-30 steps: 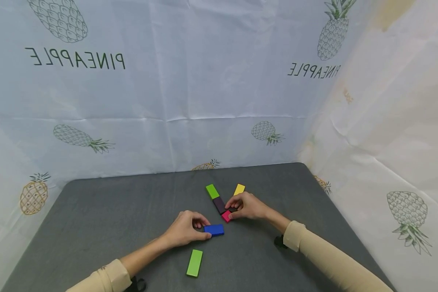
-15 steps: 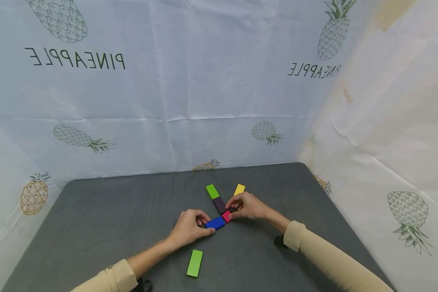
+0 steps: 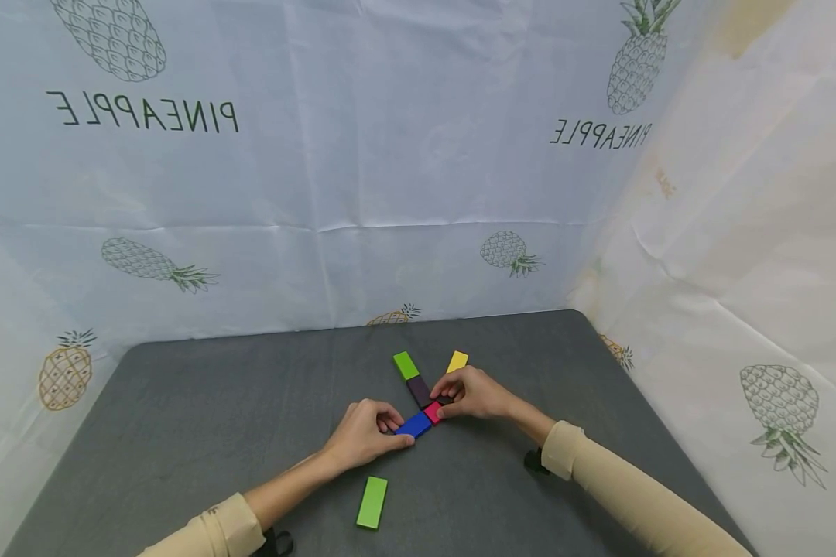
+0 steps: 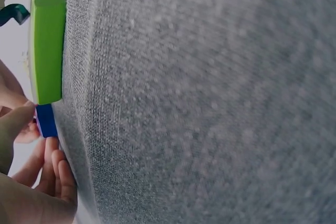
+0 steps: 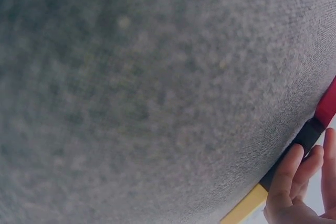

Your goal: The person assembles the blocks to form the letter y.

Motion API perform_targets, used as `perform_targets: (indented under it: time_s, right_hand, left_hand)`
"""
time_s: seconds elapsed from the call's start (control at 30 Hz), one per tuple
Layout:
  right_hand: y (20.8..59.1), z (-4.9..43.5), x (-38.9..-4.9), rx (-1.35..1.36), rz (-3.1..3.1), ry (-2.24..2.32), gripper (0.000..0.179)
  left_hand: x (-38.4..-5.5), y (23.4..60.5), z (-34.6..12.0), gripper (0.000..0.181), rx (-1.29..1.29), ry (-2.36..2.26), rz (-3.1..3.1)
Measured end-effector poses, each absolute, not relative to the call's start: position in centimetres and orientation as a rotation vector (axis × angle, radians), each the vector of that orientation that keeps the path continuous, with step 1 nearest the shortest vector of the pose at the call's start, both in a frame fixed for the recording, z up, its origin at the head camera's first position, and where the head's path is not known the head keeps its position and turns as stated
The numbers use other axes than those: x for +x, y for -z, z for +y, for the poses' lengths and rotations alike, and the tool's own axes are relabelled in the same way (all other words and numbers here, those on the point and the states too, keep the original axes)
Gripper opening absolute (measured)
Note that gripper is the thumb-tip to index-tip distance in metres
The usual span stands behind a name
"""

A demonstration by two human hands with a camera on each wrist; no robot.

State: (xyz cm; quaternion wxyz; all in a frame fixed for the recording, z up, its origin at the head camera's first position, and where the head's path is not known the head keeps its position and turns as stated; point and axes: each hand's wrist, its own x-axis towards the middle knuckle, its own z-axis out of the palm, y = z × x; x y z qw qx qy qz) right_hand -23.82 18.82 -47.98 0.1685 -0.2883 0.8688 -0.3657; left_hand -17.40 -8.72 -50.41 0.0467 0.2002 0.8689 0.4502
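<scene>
My left hand (image 3: 364,435) pinches a blue block (image 3: 413,425) between thumb and fingers. The blue block's upper right end lies against a small red block (image 3: 433,411). My right hand (image 3: 475,392) has thumb and index fingertips on either side of the red block; in the right wrist view its other fingers touch a black block (image 5: 307,136) lined up with the red block (image 5: 327,104). A yellow block (image 3: 457,361) continues beyond the black one. To the left, a dark block (image 3: 419,391) and a green block (image 3: 405,365) form another row meeting the red block.
A separate green block (image 3: 372,503) lies on the grey tabletop (image 3: 251,410), nearer the front than the hands; it looms close in the left wrist view. A pineapple-printed cloth (image 3: 390,170) hangs behind the table and along the right side.
My left hand has moved slightly right and up, turning the blue block from level to a slant and bringing its end against the red block. The right hand has stayed in place.
</scene>
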Motion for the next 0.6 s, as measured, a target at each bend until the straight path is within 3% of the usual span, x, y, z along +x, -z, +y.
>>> perform_targets:
  time_s: [0.6]
  right_hand:
    - [47.85,18.74,-23.81,-0.8,2.465,1.039,0.022]
  left_hand:
    - [-17.38,50.49,-8.31,0.024,0.617,-1.343,2.654]
